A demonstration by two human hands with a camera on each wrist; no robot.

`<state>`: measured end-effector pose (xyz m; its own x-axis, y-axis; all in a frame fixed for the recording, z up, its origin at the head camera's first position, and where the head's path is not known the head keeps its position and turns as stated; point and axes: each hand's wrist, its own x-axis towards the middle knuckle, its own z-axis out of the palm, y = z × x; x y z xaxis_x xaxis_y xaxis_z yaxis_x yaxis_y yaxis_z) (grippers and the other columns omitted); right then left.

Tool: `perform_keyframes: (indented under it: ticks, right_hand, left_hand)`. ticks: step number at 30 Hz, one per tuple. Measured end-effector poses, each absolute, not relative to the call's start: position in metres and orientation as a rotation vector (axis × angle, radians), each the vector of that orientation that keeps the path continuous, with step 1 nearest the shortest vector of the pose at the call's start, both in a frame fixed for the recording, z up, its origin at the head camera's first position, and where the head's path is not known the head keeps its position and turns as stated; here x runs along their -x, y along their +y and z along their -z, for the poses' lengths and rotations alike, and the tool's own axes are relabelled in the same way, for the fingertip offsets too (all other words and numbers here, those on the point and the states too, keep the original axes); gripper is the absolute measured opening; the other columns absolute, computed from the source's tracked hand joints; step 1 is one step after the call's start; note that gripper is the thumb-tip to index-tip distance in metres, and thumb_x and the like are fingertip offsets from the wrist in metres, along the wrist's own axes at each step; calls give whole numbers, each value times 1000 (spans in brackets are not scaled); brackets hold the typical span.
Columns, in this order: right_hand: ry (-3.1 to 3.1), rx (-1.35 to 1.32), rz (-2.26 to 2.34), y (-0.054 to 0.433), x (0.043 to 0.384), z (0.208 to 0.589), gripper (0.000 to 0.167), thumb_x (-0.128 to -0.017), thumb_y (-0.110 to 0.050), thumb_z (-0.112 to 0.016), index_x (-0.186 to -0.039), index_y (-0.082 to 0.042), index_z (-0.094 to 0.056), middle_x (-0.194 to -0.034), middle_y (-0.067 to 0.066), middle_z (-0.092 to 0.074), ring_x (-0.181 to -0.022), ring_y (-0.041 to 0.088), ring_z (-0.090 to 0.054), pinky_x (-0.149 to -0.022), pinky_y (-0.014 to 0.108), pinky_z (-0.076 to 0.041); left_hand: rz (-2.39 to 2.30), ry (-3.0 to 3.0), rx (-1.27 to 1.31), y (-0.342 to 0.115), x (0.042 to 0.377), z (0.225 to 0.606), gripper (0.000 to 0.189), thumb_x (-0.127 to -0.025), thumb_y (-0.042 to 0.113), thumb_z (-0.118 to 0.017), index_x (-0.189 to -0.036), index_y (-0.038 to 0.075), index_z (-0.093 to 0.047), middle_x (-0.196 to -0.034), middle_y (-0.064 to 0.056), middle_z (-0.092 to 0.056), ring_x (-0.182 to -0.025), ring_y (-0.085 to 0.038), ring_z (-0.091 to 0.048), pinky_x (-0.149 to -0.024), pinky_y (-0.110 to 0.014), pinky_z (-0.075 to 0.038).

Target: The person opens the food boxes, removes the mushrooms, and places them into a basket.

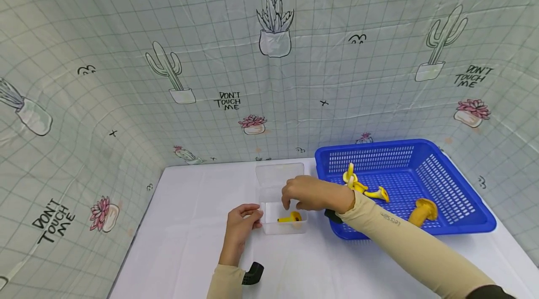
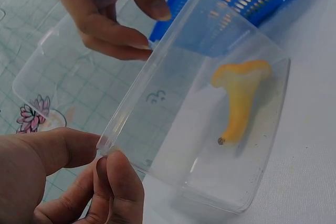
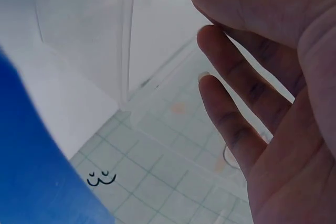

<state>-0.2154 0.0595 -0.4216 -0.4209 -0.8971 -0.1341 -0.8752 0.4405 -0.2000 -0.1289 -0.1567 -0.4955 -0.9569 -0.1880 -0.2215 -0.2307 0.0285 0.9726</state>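
Observation:
A clear plastic box (image 1: 271,229) stands on the white table with its lid (image 1: 278,175) folded back behind it. One yellow mushroom (image 2: 241,98) lies inside, cap toward the right. Thumb and fingers of my left hand (image 1: 242,226) pinch the box's left rim. Above the right part of the box hovers my right hand (image 1: 311,192), its fingers loosely bent and separated. Nothing is held in it, as the right wrist view of the hand (image 3: 283,93) shows.
A blue plastic basket (image 1: 444,179) stands right of the box. In it lie a small yellow mushroom (image 1: 381,194), other yellow mushrooms (image 1: 349,176) near its left side, and a thick mushroom (image 1: 423,212) toward the front. A printed grid cloth (image 1: 210,126) hangs behind the table.

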Motion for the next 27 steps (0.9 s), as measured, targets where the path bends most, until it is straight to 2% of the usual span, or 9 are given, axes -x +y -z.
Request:
perform_keyframes:
  ticks: [10,19,23,27]
  right_hand:
    - [2413,1541,11,48,216,427,30,-85,-4,-88,-111,-20,-84,-107,-8,-77,-102,13,-68,-92,27,-57]
    - [2383,1507,-97,39,214,431,28,-87,-9,-88,-109,-25,-85,-107,-11,-77,-100,10,-68,-91,23,-57]
    - [2374,1492,-163,34,213,437,25,-87,-5,-87,-102,-26,-86,-99,-12,-77,-88,8,-65,-85,22,-56]
    - [2370,1519,-222,29,212,443,19,-87,-4,-85,-87,-23,-82,-81,-11,-71,-73,9,-55,-73,21,-51]
  left_hand:
    - [-2103,2253,444,-156,130,496,29,-93,-4,-71,-118,-17,-66,-91,-9,-71,-61,-8,-61,-58,-18,-57]
    - [-2102,2239,457,-157,129,496,28,-93,-3,-72,-117,-16,-66,-92,-10,-70,-61,-8,-61,-58,-18,-57]
    - [-2104,2244,456,-157,129,495,28,-93,-3,-72,-117,-16,-66,-92,-10,-69,-62,-8,-61,-59,-18,-57]
    - [-2122,2235,442,-156,129,495,28,-92,-4,-72,-117,-17,-66,-90,-8,-69,-61,-8,-60,-58,-18,-56]
